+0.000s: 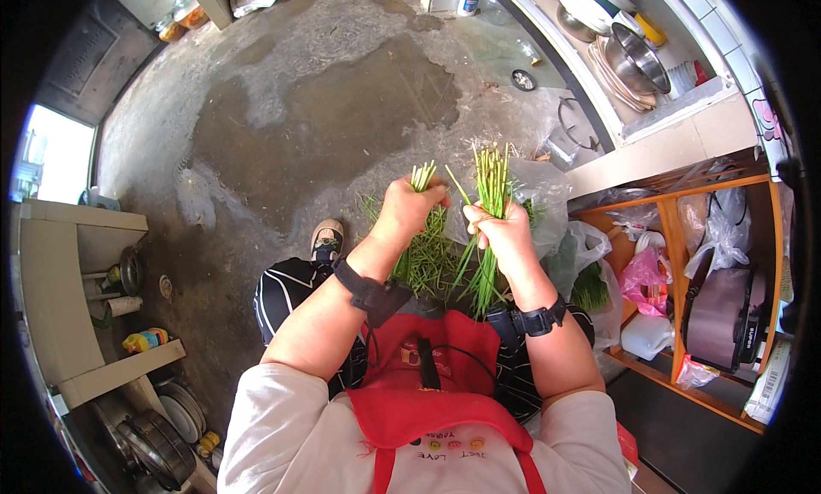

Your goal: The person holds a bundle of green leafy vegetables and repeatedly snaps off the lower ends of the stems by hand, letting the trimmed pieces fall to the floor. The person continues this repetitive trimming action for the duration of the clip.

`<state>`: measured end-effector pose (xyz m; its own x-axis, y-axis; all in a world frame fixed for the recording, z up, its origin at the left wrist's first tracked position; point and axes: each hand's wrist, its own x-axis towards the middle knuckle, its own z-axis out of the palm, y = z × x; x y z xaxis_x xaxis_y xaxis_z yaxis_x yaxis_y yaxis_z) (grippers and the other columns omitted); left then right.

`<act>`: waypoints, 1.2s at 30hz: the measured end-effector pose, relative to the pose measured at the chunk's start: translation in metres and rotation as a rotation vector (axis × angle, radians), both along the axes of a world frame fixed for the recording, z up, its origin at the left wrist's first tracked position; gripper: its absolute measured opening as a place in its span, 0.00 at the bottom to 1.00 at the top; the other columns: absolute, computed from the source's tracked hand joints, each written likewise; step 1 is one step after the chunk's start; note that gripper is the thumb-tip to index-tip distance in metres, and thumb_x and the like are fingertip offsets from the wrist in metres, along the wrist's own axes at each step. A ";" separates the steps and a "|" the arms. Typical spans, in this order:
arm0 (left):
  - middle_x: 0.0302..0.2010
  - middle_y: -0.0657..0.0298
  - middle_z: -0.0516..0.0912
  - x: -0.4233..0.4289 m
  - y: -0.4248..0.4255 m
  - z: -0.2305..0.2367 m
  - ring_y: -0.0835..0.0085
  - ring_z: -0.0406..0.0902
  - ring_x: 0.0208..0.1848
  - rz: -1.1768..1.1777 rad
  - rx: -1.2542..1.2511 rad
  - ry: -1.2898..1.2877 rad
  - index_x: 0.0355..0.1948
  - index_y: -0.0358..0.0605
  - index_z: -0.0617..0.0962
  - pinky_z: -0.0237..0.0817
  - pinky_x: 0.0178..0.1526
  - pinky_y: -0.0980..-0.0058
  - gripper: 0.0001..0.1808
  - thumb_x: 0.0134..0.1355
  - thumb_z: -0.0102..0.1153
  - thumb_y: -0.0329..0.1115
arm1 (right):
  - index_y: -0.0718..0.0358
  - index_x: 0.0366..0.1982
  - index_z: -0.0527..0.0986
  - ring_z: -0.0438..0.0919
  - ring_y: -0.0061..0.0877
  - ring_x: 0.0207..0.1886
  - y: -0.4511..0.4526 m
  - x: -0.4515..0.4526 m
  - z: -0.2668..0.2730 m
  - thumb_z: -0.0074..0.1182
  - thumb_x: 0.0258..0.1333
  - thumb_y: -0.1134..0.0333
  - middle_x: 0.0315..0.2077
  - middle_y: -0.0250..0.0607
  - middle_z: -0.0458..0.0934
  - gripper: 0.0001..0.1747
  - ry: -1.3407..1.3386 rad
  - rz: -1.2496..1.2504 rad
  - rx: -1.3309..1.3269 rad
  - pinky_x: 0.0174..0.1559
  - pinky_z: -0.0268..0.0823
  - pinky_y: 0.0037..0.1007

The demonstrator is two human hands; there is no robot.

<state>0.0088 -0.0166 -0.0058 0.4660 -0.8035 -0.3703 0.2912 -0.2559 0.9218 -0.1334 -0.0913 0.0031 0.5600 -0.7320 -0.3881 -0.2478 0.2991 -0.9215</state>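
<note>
Near the middle of the head view, my left hand (410,206) is closed around a small bunch of green stalks (423,175), their pale cut ends pointing up. To its right, my right hand (499,226) grips a larger bunch of long green stalks (492,179); the ends stand above the fist and the thin leaves hang below it. One stalk leans out to the left of this bunch. Beneath and between both hands lies a loose heap of the same greens (433,256). The lower ends of the left bunch are partly hidden by my hand and the heap.
Clear plastic bags (545,205) with more greens (589,289) lie to the right, beside an open wooden cabinet (668,289). A tiled shelf with steel bowls (635,58) stands beyond. Wet patches mark the concrete floor (333,115). Shelving with pots (157,446) stands at the left.
</note>
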 end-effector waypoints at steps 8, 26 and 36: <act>0.22 0.67 0.77 -0.003 0.002 0.000 0.85 0.64 0.14 -0.023 -0.143 0.176 0.27 0.41 0.76 0.53 0.13 0.83 0.04 0.52 0.58 0.30 | 0.64 0.28 0.73 0.65 0.12 0.12 0.006 0.003 0.004 0.56 0.48 0.69 0.18 0.34 0.74 0.07 -0.007 0.027 -0.007 0.13 0.56 0.15; 0.21 0.66 0.76 0.007 0.002 0.009 0.85 0.60 0.12 0.087 -0.318 0.389 0.27 0.40 0.76 0.53 0.14 0.84 0.02 0.52 0.55 0.27 | 0.65 0.27 0.73 0.65 0.16 0.11 -0.004 -0.001 0.005 0.55 0.47 0.72 0.17 0.36 0.73 0.05 -0.101 0.077 0.208 0.15 0.55 0.18; 0.19 0.64 0.77 0.005 0.003 0.003 0.84 0.60 0.11 0.057 -0.088 0.177 0.31 0.38 0.78 0.51 0.13 0.84 0.08 0.53 0.53 0.31 | 0.64 0.26 0.73 0.66 0.16 0.12 -0.003 -0.002 0.008 0.55 0.47 0.72 0.17 0.37 0.74 0.04 -0.132 -0.002 0.236 0.15 0.56 0.17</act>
<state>0.0139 -0.0138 -0.0025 0.4453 -0.8108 -0.3798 0.4626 -0.1549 0.8729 -0.1358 -0.0940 0.0108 0.6160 -0.6309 -0.4717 -0.1290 0.5100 -0.8505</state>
